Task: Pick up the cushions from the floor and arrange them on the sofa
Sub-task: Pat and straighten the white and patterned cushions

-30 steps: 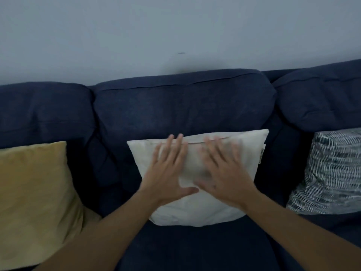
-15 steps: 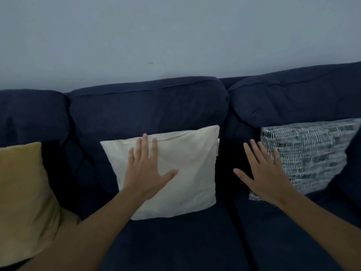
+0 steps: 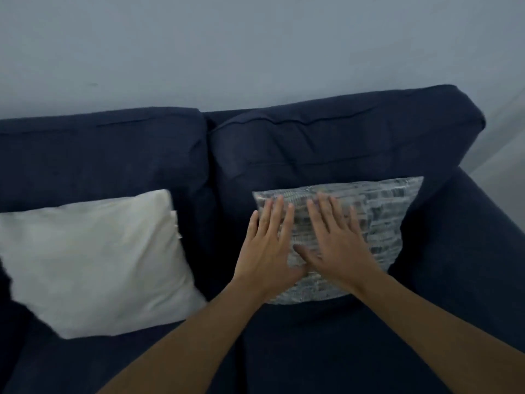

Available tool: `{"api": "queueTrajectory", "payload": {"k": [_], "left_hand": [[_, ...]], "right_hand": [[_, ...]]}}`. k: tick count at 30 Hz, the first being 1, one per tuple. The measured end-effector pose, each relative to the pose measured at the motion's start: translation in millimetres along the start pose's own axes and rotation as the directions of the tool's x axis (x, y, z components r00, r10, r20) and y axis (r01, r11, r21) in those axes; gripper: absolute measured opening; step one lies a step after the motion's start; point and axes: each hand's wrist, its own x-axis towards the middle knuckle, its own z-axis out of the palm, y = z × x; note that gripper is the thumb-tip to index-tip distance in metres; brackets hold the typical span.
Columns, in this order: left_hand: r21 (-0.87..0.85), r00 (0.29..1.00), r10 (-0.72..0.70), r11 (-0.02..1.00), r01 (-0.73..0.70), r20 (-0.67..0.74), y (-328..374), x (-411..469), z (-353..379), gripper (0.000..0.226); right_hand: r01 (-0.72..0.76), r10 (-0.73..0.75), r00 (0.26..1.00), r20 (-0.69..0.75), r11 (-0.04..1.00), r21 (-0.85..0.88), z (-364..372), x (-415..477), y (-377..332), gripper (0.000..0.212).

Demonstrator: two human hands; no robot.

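A grey-and-white patterned cushion leans against the back of the navy sofa at its right end. My left hand and my right hand both lie flat on the front of this cushion, fingers spread, side by side, holding nothing. The hands cover the cushion's left half. A plain white cushion leans on the sofa's middle back section, to the left of my hands and apart from them.
The sofa's right armrest rises just right of the patterned cushion. A pale wall runs behind the sofa. Dark seat fabric lies below the cushions.
My view and both hands shifted right. The hands left the white cushion and now press on the patterned one. The yellow cushion has gone out of view on the left.
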Motion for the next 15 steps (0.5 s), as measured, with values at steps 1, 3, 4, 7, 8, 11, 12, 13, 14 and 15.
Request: {"api": "queueTrajectory", "payload": {"k": [1, 3, 4, 7, 8, 11, 12, 13, 14, 15], "left_hand": [[0.018, 1.0, 0.015, 1.0, -0.015, -0.002, 14, 14, 8, 0.113], [0.078, 0.999, 0.048, 0.996, -0.047, -0.008, 39, 40, 22, 0.117], [0.11, 0.998, 0.061, 0.992, -0.06, -0.009, 50, 52, 29, 0.119], [0.173, 0.999, 0.038, 0.984, -0.043, 0.034, 67, 81, 46, 0.125], [0.199, 0.998, -0.003, 0.98, -0.009, 0.061, 64, 88, 51, 0.128], [0.272, 0.983, -0.157, 0.954, 0.126, 0.096, 39, 95, 55, 0.133], [0.287, 0.978, -0.187, 0.946, 0.152, 0.097, 29, 95, 54, 0.134], [0.295, 0.974, -0.203, 0.941, 0.165, 0.103, 22, 95, 51, 0.136], [0.295, 0.972, -0.212, 0.94, 0.174, 0.105, 17, 93, 48, 0.137], [0.285, 0.97, -0.222, 0.94, 0.186, 0.099, 16, 92, 44, 0.138]], "right_hand": [[0.016, -0.016, 1.0, -0.015, 1.0, 0.0, 1, 1, 18, 0.088], [0.046, -0.047, 0.998, -0.043, 0.999, -0.016, 6, 4, 53, 0.087], [0.063, -0.064, 0.997, -0.051, 0.998, -0.021, 10, 6, 70, 0.086], [0.113, -0.114, 0.993, -0.012, 0.992, -0.058, 25, 15, 117, 0.089], [0.119, -0.117, 0.993, 0.024, 0.988, -0.096, 31, 18, 133, 0.091], [0.032, -0.016, 0.996, 0.093, 0.985, -0.169, 40, 31, 190, 0.097], [-0.033, 0.053, 0.992, 0.115, 0.985, -0.167, 40, 35, 208, 0.1], [-0.105, 0.128, 0.981, 0.147, 0.983, -0.154, 40, 36, 226, 0.103], [-0.17, 0.19, 0.967, 0.17, 0.977, -0.13, 39, 35, 240, 0.105], [-0.217, 0.231, 0.957, 0.177, 0.972, -0.093, 36, 33, 248, 0.106]]}}
